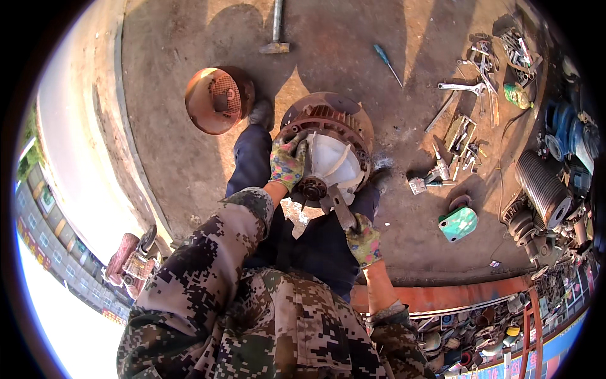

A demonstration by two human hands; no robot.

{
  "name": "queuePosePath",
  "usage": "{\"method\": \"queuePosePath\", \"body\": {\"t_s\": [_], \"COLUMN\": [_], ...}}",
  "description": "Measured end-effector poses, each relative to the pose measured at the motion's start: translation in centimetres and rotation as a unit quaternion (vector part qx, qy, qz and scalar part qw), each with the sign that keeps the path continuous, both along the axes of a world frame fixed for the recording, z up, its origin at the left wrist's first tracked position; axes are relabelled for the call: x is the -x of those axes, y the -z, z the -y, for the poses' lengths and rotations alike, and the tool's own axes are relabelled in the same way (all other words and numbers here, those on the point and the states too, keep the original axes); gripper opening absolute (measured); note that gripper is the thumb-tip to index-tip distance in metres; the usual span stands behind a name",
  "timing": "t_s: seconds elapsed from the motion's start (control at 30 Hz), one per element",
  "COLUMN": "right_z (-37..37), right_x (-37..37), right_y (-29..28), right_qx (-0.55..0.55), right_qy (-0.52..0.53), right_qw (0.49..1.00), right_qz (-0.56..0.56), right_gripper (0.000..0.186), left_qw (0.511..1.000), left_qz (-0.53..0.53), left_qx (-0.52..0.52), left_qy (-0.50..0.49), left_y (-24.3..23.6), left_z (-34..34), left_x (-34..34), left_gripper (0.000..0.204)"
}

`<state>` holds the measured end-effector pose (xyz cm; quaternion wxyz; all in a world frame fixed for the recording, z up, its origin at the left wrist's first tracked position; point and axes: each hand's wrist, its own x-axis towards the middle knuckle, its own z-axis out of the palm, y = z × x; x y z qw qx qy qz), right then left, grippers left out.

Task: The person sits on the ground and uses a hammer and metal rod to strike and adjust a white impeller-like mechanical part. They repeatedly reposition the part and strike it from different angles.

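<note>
A rusty electric motor (341, 120) stands on end on the dirt ground between my legs, its white plastic fan (331, 161) facing up. My left hand (287, 165), in a patterned work glove, rests on the fan's left edge beside the hub. My right hand (364, 242), gloved the same way, grips the handle of a dark metal puller tool (338, 207) that reaches onto the hub (312, 188). My camouflage sleeves fill the lower part of the view.
A round rusty fan cover (214, 100) lies to the left. A hammer (276, 35) and a blue-handled screwdriver (386, 61) lie further out. Wrenches (464, 88), several small tools and a green plate (459, 224) lie to the right, beside other motors (543, 186).
</note>
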<state>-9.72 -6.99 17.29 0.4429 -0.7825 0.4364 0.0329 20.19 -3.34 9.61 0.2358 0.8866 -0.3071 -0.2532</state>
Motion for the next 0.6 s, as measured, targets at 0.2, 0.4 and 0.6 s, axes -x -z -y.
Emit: {"method": "queuePosePath", "body": {"t_s": [0.2,0.4,0.6], "right_z": [-0.5,0.2,1.3], "right_x": [-2.7,-3.8,-4.7], "right_y": [-0.2,-1.5,-1.4], "right_qx": [-0.078,-0.014,0.016], "right_qy": [-0.022,0.023,0.03], "right_qw": [0.994,1.0,0.997], "right_qz": [-0.079,-0.014,0.071], "right_gripper": [0.03,0.03,0.034], "left_qw": [0.999,1.0,1.0], "left_qz": [0.034,0.02,0.008], "left_qx": [-0.004,-0.021,-0.015], "left_qy": [0.005,0.002,-0.005], "left_y": [0.6,0.8,0.7], "left_z": [0.5,0.8,0.7], "left_x": [0.5,0.2,0.0], "left_gripper": [0.027,0.028,0.028]}}
